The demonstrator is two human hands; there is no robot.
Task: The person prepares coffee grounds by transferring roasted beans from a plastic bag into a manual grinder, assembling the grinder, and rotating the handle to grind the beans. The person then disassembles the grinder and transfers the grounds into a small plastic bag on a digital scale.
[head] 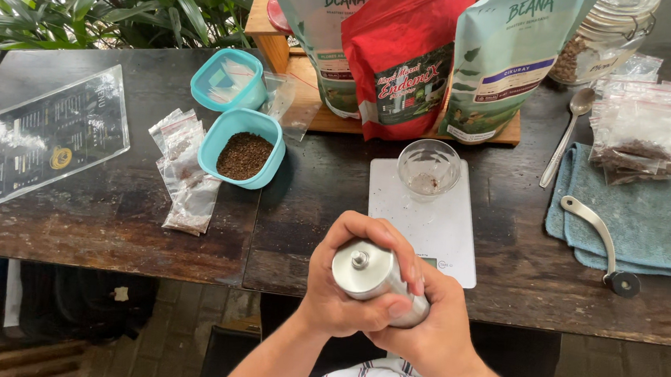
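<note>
Both my hands wrap a silver cylindrical hand grinder [367, 270] held over the table's near edge. My left hand [343, 283] grips its upper body and my right hand [435, 325] clasps it lower down. The grinder's top shows a bare centre shaft with no handle on it. Just beyond my hands a white kitchen scale [453, 228] carries a small clear glass cup [428, 168]. A crank handle [597, 238] with a black knob lies on a blue cloth [652, 223] to the right.
A teal box of brown grounds [244, 149] and an empty teal lid-box [228, 80] sit left, beside small plastic sachets [185, 174]. Three coffee bags [402, 47] stand on a wooden tray behind. A spoon [563, 137], glass jar [604, 38], packed sachets [644, 132] and laminated card [50, 132] also lie about.
</note>
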